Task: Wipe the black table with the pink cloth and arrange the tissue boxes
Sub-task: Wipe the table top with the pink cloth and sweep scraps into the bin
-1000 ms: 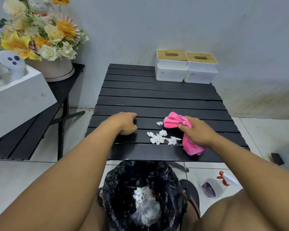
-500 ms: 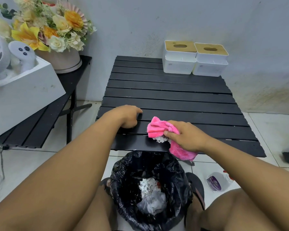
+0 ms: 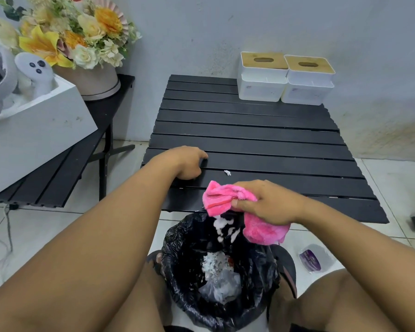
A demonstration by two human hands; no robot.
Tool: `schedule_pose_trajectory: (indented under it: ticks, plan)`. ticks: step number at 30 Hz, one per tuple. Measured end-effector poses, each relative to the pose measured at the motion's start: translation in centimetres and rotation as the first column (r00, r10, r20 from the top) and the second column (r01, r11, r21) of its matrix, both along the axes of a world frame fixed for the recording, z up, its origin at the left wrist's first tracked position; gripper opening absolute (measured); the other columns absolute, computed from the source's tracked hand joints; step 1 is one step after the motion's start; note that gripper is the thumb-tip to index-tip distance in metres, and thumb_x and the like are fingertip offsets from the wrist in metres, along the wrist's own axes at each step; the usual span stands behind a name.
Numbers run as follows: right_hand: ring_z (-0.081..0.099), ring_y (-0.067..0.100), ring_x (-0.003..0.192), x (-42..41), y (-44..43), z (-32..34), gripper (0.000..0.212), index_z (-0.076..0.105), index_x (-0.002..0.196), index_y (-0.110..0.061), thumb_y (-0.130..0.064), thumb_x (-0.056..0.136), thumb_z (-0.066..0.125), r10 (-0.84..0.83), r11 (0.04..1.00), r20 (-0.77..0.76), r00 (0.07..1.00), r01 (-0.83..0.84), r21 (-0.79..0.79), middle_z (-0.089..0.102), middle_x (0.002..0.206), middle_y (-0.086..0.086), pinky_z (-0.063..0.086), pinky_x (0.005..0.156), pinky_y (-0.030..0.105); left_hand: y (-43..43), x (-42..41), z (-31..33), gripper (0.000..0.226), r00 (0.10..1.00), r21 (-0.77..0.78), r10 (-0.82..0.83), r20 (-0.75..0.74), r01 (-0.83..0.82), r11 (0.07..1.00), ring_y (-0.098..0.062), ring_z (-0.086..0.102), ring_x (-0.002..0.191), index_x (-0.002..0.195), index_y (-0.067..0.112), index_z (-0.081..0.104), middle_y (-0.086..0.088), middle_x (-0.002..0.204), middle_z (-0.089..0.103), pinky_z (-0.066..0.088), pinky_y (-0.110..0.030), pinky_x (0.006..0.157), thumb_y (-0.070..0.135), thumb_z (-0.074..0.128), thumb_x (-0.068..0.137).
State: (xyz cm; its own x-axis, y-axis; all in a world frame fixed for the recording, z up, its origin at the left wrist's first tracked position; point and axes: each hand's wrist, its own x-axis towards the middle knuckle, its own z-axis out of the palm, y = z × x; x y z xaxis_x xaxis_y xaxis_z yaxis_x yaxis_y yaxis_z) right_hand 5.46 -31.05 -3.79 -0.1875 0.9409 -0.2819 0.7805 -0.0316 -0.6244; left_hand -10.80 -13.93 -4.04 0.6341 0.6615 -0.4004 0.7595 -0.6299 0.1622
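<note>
The black slatted table (image 3: 261, 140) stands against the wall. Two white tissue boxes with wooden lids, one (image 3: 261, 77) beside the other (image 3: 308, 80), sit side by side at its far right corner. My right hand (image 3: 266, 203) grips the pink cloth (image 3: 222, 198) at the table's near edge, over the bin. White scraps (image 3: 225, 226) are falling off the edge under the cloth. One small white scrap (image 3: 227, 173) lies on the table. My left hand (image 3: 188, 161) rests on the near left part of the table with its fingers curled, holding nothing.
A bin lined with a black bag (image 3: 218, 271) stands on the floor below the table's near edge, with white scraps inside. A second black table (image 3: 58, 173) at the left carries a white box (image 3: 34, 130) and a flower pot (image 3: 91, 80). A spray bottle (image 3: 313, 258) lies on the tiled floor.
My right hand dragged the pink cloth toward me and to the left, sweeping the pile of white scraps off the near edge into the bin. My left hand stayed put.
</note>
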Motion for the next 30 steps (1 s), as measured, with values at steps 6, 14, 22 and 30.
schedule_pose_trajectory:
  ticks: [6,14,22,30]
  plan:
    - [0.067,0.005,0.095,4.1,3.7,2.3,0.021,0.068,0.115,-0.033,-0.027,0.098,0.056,-0.220,0.962,-0.189,0.957,0.245,0.123,0.073,0.105,-0.014,0.052,0.093,0.035,0.3,0.0,0.0,0.055,1.000,-0.003,0.014,-0.007,-0.014,1.000,-0.028,0.045,0.131,0.146,0.028,0.043,-0.002,0.147,0.046,0.040,-0.039,0.106,0.014,0.050,0.093]
    - [0.060,0.023,0.098,3.7,7.5,-2.0,0.022,0.061,0.117,-0.024,-0.033,0.099,0.053,-0.205,0.969,0.109,0.973,0.186,0.162,0.068,0.109,-0.004,0.042,0.083,0.032,1.3,-0.9,0.0,0.052,0.996,-0.009,0.064,-0.059,-0.065,0.998,-0.030,0.050,0.125,0.139,0.021,0.051,-0.004,0.140,0.053,0.044,-0.042,0.103,0.007,0.043,0.089]
    - [0.060,0.005,0.085,0.5,4.6,-1.9,0.018,0.058,0.115,-0.035,-0.039,0.099,0.050,0.064,0.990,0.097,0.993,-0.075,0.117,0.067,0.097,-0.017,0.042,0.074,0.025,1.4,-1.0,0.2,0.054,0.997,-0.015,0.067,-0.043,-0.067,0.998,-0.029,0.050,0.127,0.142,0.023,0.049,-0.005,0.142,0.053,0.043,-0.039,0.105,0.008,0.045,0.090]
    - [0.057,-0.001,0.079,-1.1,2.1,-1.2,0.014,0.058,0.108,-0.033,-0.041,0.099,0.051,0.216,0.974,0.041,0.976,-0.218,0.058,0.064,0.089,-0.019,0.037,0.072,0.022,1.1,-1.1,0.5,0.057,0.997,-0.013,0.066,-0.043,-0.067,0.998,-0.029,0.045,0.133,0.147,0.026,0.042,-0.004,0.149,0.045,0.038,-0.037,0.109,0.010,0.047,0.093]
